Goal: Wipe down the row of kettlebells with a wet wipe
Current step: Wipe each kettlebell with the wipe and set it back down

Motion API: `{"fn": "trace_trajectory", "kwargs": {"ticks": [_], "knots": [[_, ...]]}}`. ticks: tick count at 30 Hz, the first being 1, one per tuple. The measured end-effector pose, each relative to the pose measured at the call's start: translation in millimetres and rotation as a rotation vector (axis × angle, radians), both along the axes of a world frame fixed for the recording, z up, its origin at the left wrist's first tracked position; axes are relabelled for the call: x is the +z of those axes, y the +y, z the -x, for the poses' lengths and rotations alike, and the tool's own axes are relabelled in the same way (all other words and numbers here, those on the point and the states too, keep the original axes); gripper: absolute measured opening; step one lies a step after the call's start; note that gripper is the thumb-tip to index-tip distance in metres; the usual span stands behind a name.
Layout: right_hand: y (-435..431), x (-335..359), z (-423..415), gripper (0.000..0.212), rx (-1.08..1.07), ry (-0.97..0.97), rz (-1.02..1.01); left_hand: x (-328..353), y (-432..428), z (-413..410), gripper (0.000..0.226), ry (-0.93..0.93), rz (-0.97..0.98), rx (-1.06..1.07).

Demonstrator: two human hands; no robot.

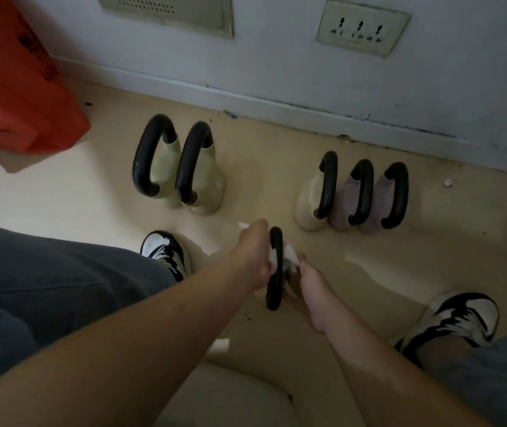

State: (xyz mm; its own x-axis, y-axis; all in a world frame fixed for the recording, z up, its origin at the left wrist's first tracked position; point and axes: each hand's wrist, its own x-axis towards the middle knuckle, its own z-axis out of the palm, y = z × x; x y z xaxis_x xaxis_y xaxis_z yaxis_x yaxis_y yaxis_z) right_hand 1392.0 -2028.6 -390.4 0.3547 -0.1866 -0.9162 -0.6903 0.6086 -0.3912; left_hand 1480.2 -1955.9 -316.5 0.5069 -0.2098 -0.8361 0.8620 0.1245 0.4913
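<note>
L hand [253,252]: fingers closed on wet wipe [290,255], pressing it to the black handle [275,291]. White shows both sides of the bar, so the wipe appears wrapped round it.
R hand [310,291]: low on the R side of the same bell, back of hand to camera. Fingers curl down round the body, tips hidden. Thumb tip touches the wipe edge. Reads as a steadying grip.
Near kettlebell [276,238]: upright on floor [91,195] btwn L sneaker [165,252] and R sneaker [464,315], forward of the row. Body almost fully covered by the hands; colour not determinable.
Row, L group: L-end cream kettlebell [170,177] and second cream kettlebell [213,186], large, upright, touching or just beside.
Row, R group: small cream kettlebell [307,201], mauve kettlebell [343,208], R-end mauve kettlebell [378,201], upright, packed close. Gap btwn groups, prob. the near bell's slot.
Backdrop: skirting board [307,115] behind the row, wall socket [361,27] above, orange bag [14,87] far L.
Step in hand: handle wipe on one bell, taken out of line for access.
Progress: no visible sign which of the other five are done; cannot tell.
Next move calls for: run the wipe along the full handle loop, then over the body, which needs the R hand shifted off it. Return the bell to the gap and take its neighbour.
Risk: the bell may tip if the steadying hand lets go mid-stroke.
</note>
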Motion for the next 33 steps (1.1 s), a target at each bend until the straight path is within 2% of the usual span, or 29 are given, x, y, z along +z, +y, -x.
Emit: {"fn": "trace_trajectory", "kwargs": {"ticks": [1,2,3,4,5,7,10,12,14,16,18,19,20,23,26,29,31,33], "knots": [[3,0,-1,0.042,-0.010,-0.008,-0.004,3,-4,-7,0.046,0.134,-0.006,0.041],[4,-2,-1,0.042,-0.019,-0.004,-0.006,3,-6,-7,0.045,0.112,-0.070,-0.007],[5,-3,-1,0.046,-0.020,0.003,0.007,-1,-3,-3,0.046,-0.050,-0.160,-0.049],[5,-6,-1,0.053,-0.017,-0.003,0.028,-5,-5,10,0.046,-0.137,-0.257,-0.048],[3,-7,1,0.058,-0.004,-0.023,0.035,-6,4,25,0.047,-0.234,-0.328,-0.191],[-2,-3,1,0.060,-0.001,-0.039,-0.067,-16,13,55,0.050,-0.325,-0.344,-0.527],[-7,3,1,0.063,-0.044,-0.026,-0.181,-21,36,81,0.047,-0.487,-0.324,-0.733],[-5,4,-3,0.065,-0.021,-0.037,-0.196,-23,53,99,0.065,-0.644,-0.340,-0.932],[0,4,-7,0.066,0.011,-0.035,-0.173,-40,78,116,0.081,-0.858,-0.516,-1.183],[1,5,-7,0.067,0.022,-0.045,-0.127,-50,101,119,0.084,-0.886,-0.622,-1.586],[0,7,-3,0.069,0.016,-0.058,-0.091,-51,110,118,0.082,-0.612,-0.520,-1.904],[-1,7,-1,0.069,0.006,-0.059,-0.083,-51,109,118,0.079,-0.481,-0.502,-1.908],[-2,6,-1,0.069,-0.015,-0.056,-0.069,-51,106,116,0.074,-0.439,-0.514,-1.804],[-3,8,-1,0.064,-0.017,-0.028,0.023,-46,88,93,0.049,-0.379,-0.619,-1.248],[-4,11,1,0.058,0.011,-0.002,0.134,-36,75,58,0.047,-0.228,-0.630,-0.776],[-6,16,-1,0.048,0.001,0.003,0.192,-30,63,39,0.043,-0.276,-0.656,-0.521],[-8,19,-4,0.044,-0.008,-0.003,0.203,-29,47,38,0.045,-0.162,-0.422,-0.398],[-9,20,-5,0.042,-0.002,0.000,0.187,-33,35,38,0.057,-0.004,-0.178,-0.253]]}}
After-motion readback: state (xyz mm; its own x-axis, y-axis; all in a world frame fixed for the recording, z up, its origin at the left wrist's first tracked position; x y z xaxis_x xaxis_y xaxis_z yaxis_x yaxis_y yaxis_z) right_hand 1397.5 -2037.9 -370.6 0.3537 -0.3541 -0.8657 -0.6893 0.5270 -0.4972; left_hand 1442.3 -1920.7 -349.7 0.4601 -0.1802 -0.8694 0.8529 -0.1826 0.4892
